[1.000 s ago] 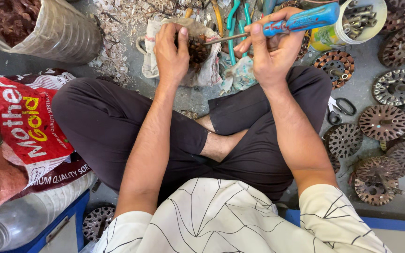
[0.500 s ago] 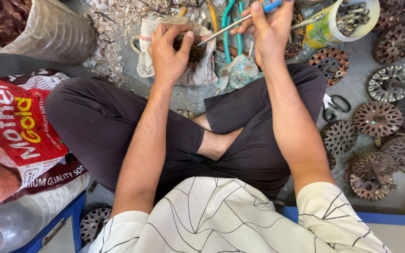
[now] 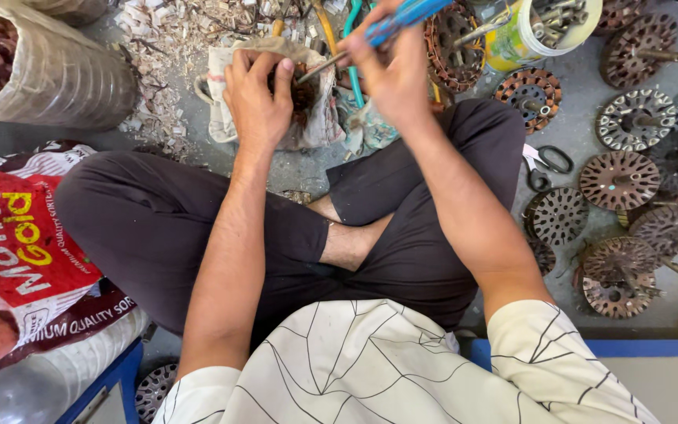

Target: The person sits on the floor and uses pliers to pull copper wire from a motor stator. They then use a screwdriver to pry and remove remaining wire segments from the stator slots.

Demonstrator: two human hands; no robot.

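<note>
My left hand (image 3: 256,98) presses down on a round motor stator with dark copper winding (image 3: 301,93), which rests on a folded white cloth (image 3: 221,94) on the floor in front of my crossed legs. My right hand (image 3: 390,67) grips a blue-handled screwdriver (image 3: 390,23). Its metal shaft slants down to the left and its tip sits in the winding beside my left fingers. Most of the stator is hidden under my left hand.
Several round rusty stator cores (image 3: 617,179) lie on the grey floor at right, with black-handled scissors (image 3: 547,165). A yellow-white bucket of metal parts (image 3: 535,31) stands at top right. A mesh sack (image 3: 56,74) and a red printed bag (image 3: 17,235) sit left. Scrap chips (image 3: 166,31) litter the top.
The view has dipped, so hands sit higher in frame. My right hand has lifted the screwdriver handle steeper while the tip stays in the winding. My left hand stays on the stator.
</note>
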